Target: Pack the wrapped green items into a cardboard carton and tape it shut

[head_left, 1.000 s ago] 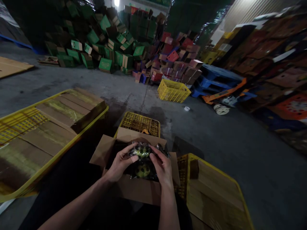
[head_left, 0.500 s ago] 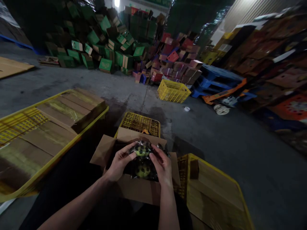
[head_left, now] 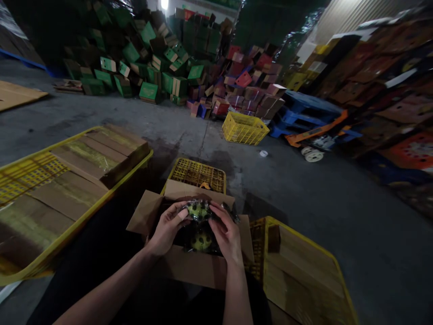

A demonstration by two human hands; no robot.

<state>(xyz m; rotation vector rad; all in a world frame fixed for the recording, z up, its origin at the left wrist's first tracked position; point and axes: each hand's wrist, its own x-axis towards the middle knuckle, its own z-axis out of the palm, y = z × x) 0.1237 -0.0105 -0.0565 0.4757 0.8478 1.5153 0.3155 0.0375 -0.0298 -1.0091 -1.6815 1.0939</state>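
An open cardboard box (head_left: 154,212) sits in front of me with its flaps spread. Inside lies dark shiny plastic wrap over green round fruit (head_left: 200,241). My left hand (head_left: 168,228) and my right hand (head_left: 226,234) both pinch one plastic-wrapped green fruit (head_left: 199,210) held just above the box's contents. The fingers of both hands are closed on the wrap at either side of it.
A yellow crate (head_left: 198,174) stands just behind the box. A crate with flattened cardboard (head_left: 81,158) lies to the left, another (head_left: 297,275) at the lower right. A yellow basket (head_left: 244,128), blue pallets (head_left: 304,113) and heaps of green and red cartons (head_left: 176,58) are further back.
Both hands have lifted the wrapped fruit slightly and drawn closer together on it. The green surface shows more plainly now.
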